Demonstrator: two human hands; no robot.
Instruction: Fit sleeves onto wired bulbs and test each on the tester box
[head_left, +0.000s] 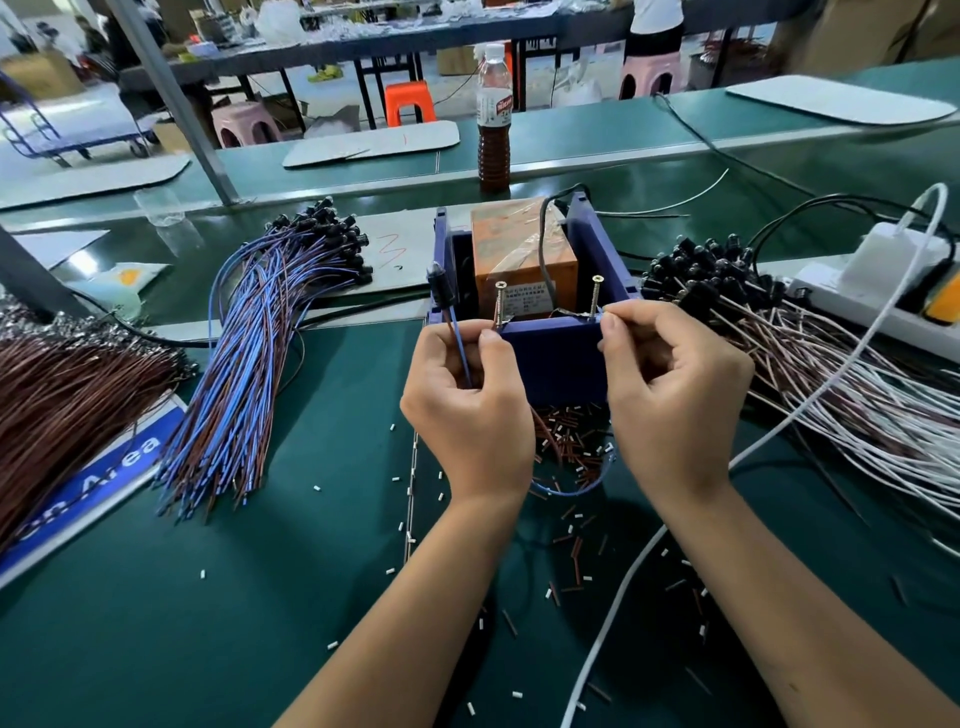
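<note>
Both hands at tester box (556, 358) | left hand (467, 410) pinches bulb (440, 287) lead, right hand (675, 395) pinches wire end against screw (595, 299) | test underway; blue-wired pile (260, 353) seemingly left.

Left hand (467, 410): curled fingers hide the grip on the blue wire (461, 348); wire end lost inside the palm. Right hand (670, 400): fingertips cover the wire end at the right screw (596, 301); contact cannot be told. Blue loop (576, 486) runs behind both wrists, only partly seen. Label on the orange block (524, 249) too small to read. Tester box (556, 358): interior mostly hidden by the block. Brown wire bundle (67, 405) cut by the left edge. Power strip (883, 296) cut by the right edge. Floor sign (88, 483) text partly covered. Background figures blurred.
</note>
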